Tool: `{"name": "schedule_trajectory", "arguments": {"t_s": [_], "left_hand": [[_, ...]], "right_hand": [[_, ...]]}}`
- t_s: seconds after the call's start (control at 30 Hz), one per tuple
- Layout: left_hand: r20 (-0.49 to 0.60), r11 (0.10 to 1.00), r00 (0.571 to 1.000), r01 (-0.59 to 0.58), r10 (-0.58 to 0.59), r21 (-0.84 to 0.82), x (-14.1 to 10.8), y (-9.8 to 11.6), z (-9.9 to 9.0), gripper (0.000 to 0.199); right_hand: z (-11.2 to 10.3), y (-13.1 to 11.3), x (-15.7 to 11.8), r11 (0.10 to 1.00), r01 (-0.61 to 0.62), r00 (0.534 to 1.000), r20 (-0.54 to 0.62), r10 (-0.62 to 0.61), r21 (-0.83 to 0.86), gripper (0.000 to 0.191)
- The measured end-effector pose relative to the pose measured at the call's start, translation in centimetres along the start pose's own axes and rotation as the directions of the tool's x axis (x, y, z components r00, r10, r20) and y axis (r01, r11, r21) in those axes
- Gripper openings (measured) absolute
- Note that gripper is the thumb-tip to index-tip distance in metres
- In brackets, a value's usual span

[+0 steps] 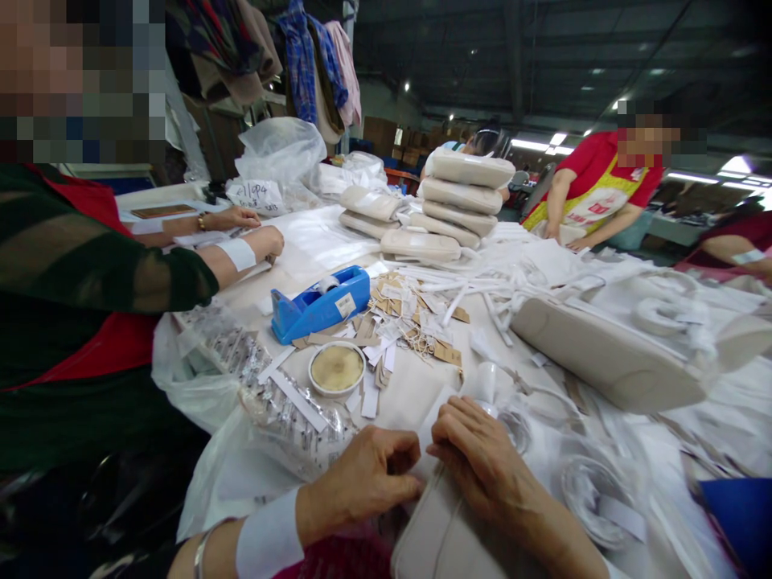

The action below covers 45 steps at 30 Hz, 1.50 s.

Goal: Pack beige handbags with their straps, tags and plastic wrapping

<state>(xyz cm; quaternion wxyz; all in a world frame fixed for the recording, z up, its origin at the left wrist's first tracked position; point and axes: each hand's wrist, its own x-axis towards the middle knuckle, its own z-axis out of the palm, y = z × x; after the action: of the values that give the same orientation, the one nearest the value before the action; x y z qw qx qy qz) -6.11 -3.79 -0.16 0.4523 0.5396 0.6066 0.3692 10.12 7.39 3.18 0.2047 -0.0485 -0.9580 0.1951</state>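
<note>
Left hand (362, 474) curled, right hand (482, 458) bent over a smooth beige bag (443, 527), what either pinched was unclear, blue plastic dispenser (319, 305) beyond

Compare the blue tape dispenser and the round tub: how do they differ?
The tape dispenser is blue, while the tub has a white rim and yellowish contents.
The tape dispenser is long and narrow; the tub is round.
The tape dispenser looks bigger than the tub.
Both sit on the table, touched by neither the left hand nor the right hand.
</note>
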Motion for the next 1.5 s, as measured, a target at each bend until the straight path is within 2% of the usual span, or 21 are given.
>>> {"name": "schedule_trajectory", "arguments": {"t_s": [0.13,0.27,0.37,0.47,0.57,0.67,0.77,0.87,0.97,1.07,1.17,1.33,1.4,1.5], "left_hand": [[-0.057,0.982,0.998,-0.020,0.031,0.186,1.2,0.7,0.6,0.004],[-0.089,0.944,0.996,0.013,0.017,0.330,2.3,1.4,1.4,0.018],[-0.120,0.961,0.993,0.026,0.008,0.276,2.0,1.8,1.7,0.022],[-0.160,0.990,0.987,0.003,0.020,0.141,0.2,2.1,1.8,0.026],[-0.132,1.000,0.991,0.011,-0.008,0.017,-2.0,2.3,1.9,0.028],[-0.111,0.999,0.993,0.028,-0.033,-0.043,-3.4,2.1,2.8,0.030],[-0.169,0.997,0.984,0.045,-0.055,-0.064,-3.6,1.2,4.3,0.039],[-0.208,0.995,0.978,-0.014,-0.007,-0.099,-3.4,0.0,5.1,0.046],[-0.160,0.988,0.987,-0.042,0.017,-0.151,-3.4,-1.0,4.9,0.056],[-0.087,0.974,0.996,-0.017,-0.002,-0.224,-3.7,-1.5,4.7,0.056],[-0.105,0.963,0.995,-0.026,-0.002,-0.267,-3.8,-2.0,5.4,0.054],[-0.240,0.962,0.968,-0.126,0.066,-0.242,-3.6,-3.8,7.3,0.056],[-0.238,0.975,0.963,-0.163,0.124,-0.149,-3.7,-4.4,7.3,0.054],[-0.167,0.967,0.952,-0.255,0.255,0.024,-4.0,-4.3,6.0,0.053]], "right_hand": [[0.1,0.0,0.0,0.998,0.026,0.999,-0.024,-0.025,0.048,0.016],[0.2,0.0,0.0,0.994,-0.007,1.000,-0.027,0.009,0.106,0.012],[0.4,0.1,0.0,0.997,-0.024,1.000,-0.016,0.025,0.079,0.013],[0.7,0.2,0.2,0.999,-0.024,1.000,-0.013,0.025,0.024,0.015],[0.9,0.3,0.4,0.999,-0.049,0.999,-0.007,0.050,0.015,0.018],[1.2,0.3,0.5,0.998,-0.068,0.998,-0.005,0.068,0.007,0.018],[1.4,0.3,0.5,0.998,-0.067,0.998,-0.014,0.067,-0.015,0.017],[1.7,0.3,0.5,0.997,-0.068,0.997,-0.025,0.067,-0.025,0.015],[1.8,0.1,0.4,0.996,-0.078,0.996,-0.036,0.077,-0.034,0.012],[1.8,0.0,0.4,0.995,-0.080,0.996,-0.044,0.077,-0.064,0.014],[1.8,0.0,0.5,0.993,-0.064,0.997,-0.039,0.060,-0.094,0.015],[2.2,0.0,0.6,0.992,-0.071,0.997,-0.030,0.068,-0.105,0.014],[2.4,-0.1,0.5,0.988,-0.093,0.995,-0.037,0.089,-0.121,0.015],[2.5,-0.1,0.3,0.986,-0.107,0.993,-0.069,0.099,-0.128,0.016]]}}
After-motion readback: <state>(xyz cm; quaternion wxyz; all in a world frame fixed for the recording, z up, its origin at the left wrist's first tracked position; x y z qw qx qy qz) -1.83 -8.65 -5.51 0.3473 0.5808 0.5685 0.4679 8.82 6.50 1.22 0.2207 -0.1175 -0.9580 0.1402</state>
